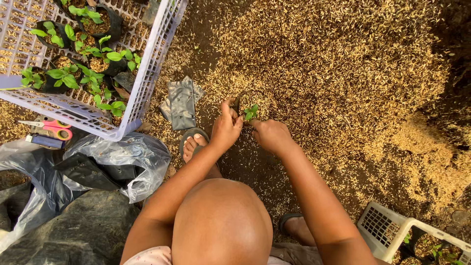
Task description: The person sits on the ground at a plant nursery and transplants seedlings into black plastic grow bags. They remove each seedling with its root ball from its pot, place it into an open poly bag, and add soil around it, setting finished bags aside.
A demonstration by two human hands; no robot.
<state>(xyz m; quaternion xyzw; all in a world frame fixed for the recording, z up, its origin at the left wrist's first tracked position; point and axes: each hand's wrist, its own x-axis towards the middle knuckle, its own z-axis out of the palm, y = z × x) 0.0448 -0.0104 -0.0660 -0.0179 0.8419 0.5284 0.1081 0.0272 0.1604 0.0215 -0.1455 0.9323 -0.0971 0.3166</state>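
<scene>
small black grow bag (245,100), green seedling (250,112) upright inside

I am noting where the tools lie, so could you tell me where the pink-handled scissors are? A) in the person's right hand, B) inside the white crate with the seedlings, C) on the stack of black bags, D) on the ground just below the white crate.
D: the pink-handled scissors lie on the ground just below the white crate, left of both hands.
</scene>
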